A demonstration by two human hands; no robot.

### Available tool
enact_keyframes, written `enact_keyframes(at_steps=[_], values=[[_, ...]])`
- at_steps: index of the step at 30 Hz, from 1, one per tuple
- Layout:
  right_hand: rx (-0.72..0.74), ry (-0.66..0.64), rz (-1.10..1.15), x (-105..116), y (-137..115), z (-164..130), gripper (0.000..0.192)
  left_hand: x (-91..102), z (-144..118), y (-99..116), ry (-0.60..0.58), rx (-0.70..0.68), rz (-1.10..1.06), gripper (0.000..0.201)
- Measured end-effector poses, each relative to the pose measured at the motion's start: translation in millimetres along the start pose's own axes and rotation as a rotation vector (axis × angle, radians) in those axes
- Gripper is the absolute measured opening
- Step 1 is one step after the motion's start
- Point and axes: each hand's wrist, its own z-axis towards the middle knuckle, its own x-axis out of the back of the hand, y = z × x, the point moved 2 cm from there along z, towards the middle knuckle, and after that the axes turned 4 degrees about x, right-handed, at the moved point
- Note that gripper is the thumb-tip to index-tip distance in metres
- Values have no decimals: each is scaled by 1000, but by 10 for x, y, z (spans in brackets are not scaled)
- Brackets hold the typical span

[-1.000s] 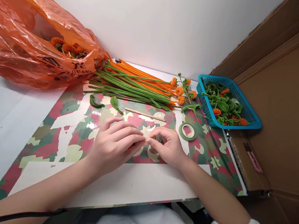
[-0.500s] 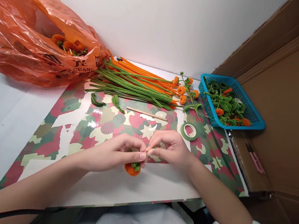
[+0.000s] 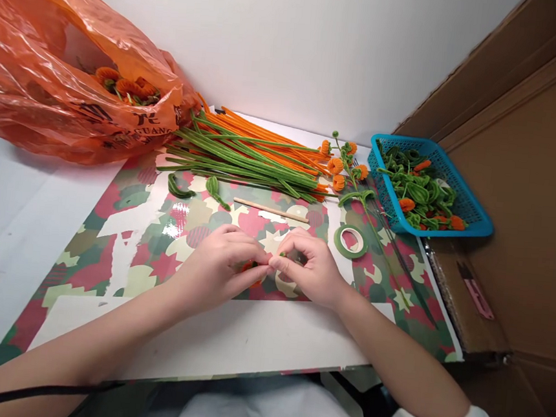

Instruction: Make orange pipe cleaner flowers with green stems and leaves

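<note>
My left hand (image 3: 219, 265) and my right hand (image 3: 312, 266) meet fingertip to fingertip over the patterned mat (image 3: 133, 248). Between them they pinch a small pipe-cleaner flower (image 3: 253, 270), orange with a green piece; most of it is hidden under my left fingers. A thin wooden stick (image 3: 270, 210) lies just beyond my hands. A roll of green tape (image 3: 350, 241) lies flat to the right of my right hand.
A bundle of green and orange pipe cleaners (image 3: 248, 157) lies across the back of the mat. An orange plastic bag (image 3: 65, 79) sits at the back left. A finished flower sprig (image 3: 347, 172) and blue basket (image 3: 472, 216) stand right, beside cardboard (image 3: 520, 158).
My hands have lifted back from the near edge to the mat's middle. The orange flower, which hung below my left fingers half a second ago, is tucked under them again.
</note>
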Motion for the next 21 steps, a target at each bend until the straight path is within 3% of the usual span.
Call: enact_keyframes(at_steps=[2,6,9,12,16,18,21], values=[[-12,3,21,-1,-6,2,29,-7,2,-17,-92,92,-125,27],[-25,-38,185,-7,-17,7,31,-65,-8,-52,-343,351,-612,31],[-99,-61,355,-24,10,6,33,-111,-16,-54,-397,441,-771,34],[-228,-50,465,-49,64,-5,38,-99,-20,-47,-192,372,-560,26],[-303,-10,444,-67,104,-23,41,-32,-51,8,201,-8,-46,15],[-317,11,416,-71,106,-28,42,-26,-75,31,306,-182,153,15],[-298,40,368,-75,96,-27,42,-43,-97,45,365,-325,332,9]])
